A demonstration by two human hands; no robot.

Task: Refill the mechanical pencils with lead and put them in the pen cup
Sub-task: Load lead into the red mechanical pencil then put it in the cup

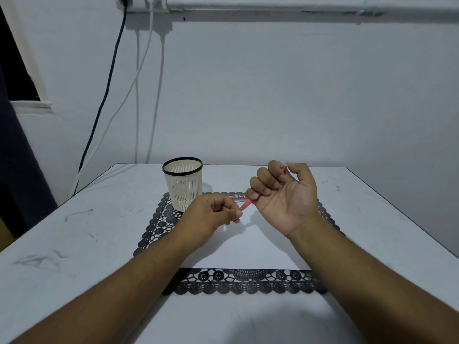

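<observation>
While gripped, pencil (244,204) (red) tip-leftward.

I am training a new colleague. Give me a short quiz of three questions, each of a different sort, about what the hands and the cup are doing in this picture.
1. True or false: the red mechanical pencil already stands in the pen cup.
2. Which hand wraps its fingers round the pencil's barrel? A) left hand B) right hand
3. Fill in: the cup stands on the far left corner of the black lace ____.

Key
1. False; the right hand holds it above the white sheet.
2. B; the left hand pinches at the pencil's lower end.
3. mat
</observation>
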